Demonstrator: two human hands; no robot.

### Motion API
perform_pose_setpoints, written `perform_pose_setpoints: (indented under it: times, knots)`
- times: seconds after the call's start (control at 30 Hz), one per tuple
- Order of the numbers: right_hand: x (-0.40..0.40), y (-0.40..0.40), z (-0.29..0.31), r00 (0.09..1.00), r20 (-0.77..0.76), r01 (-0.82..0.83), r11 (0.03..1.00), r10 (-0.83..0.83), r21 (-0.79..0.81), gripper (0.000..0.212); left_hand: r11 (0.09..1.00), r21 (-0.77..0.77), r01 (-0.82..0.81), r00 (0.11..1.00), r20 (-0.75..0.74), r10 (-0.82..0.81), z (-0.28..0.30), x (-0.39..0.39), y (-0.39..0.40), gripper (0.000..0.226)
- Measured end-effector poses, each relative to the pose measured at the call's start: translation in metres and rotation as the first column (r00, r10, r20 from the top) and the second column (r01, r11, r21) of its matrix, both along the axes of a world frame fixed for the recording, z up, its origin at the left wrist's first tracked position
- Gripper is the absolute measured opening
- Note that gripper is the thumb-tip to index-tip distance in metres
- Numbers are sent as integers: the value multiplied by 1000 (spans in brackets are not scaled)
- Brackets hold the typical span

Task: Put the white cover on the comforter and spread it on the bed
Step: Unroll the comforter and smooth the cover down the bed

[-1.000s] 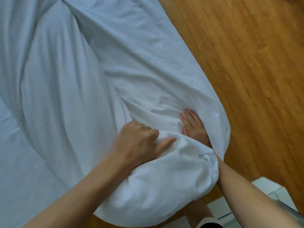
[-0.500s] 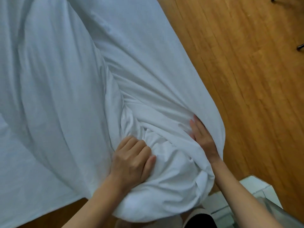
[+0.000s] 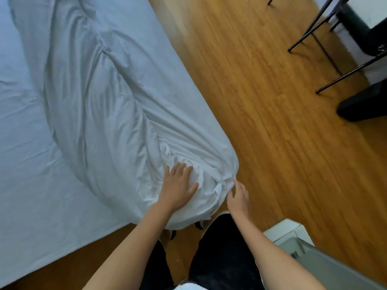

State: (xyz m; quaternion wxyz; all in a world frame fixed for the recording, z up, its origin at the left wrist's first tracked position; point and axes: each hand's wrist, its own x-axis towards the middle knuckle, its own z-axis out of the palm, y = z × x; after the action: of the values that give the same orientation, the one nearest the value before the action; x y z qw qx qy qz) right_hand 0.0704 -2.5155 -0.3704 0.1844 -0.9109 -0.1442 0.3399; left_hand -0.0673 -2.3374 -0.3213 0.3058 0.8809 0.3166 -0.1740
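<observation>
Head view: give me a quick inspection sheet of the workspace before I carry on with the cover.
Surface: bed under a pale blue-white sheet, wrinkled.
Job's things: white fabric cover with the comforter bunched inside, lying in a long curved roll, not spread; its near end hangs over the bed corner.
Clutter: nothing seen on the bed.
Grippers: left hand rests flat on the bunched end, fingers straight; right hand pinches a small white tab at the roll's tip.
Cables: nothing seen.
Surroundings: wooden plank floor; black metal chair legs upper right; grey-white box lower right.
</observation>
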Motion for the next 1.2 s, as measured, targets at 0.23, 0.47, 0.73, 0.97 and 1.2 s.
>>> perform_pose_setpoints:
  times: [0.23, 0.47, 0.73, 0.97, 1.2]
  knots:
    - [24, -10, 83, 987, -139, -89, 995, 82, -42, 33, 999, -24, 30, 995, -95, -32, 76, 20, -23, 45]
    - [123, -45, 109, 931, -254, -293, 952, 262, -91, 33, 996, -85, -21, 954, -301, -6, 91, 96, -63, 43]
    - [292, -72, 132, 925, -255, -309, 948, 281, -75, 32, 971, -134, -196, 929, -343, 140, 102, 241, -116, 42]
    - [393, -29, 146, 917, -252, -348, 930, 310, -120, 33, 972, -158, -174, 959, -252, 131, 121, 360, -84, 39]
    - [485, 83, 150, 838, -297, -519, 837, 458, -172, 37, 957, -166, -237, 951, -241, 194, 104, 442, 18, 37]
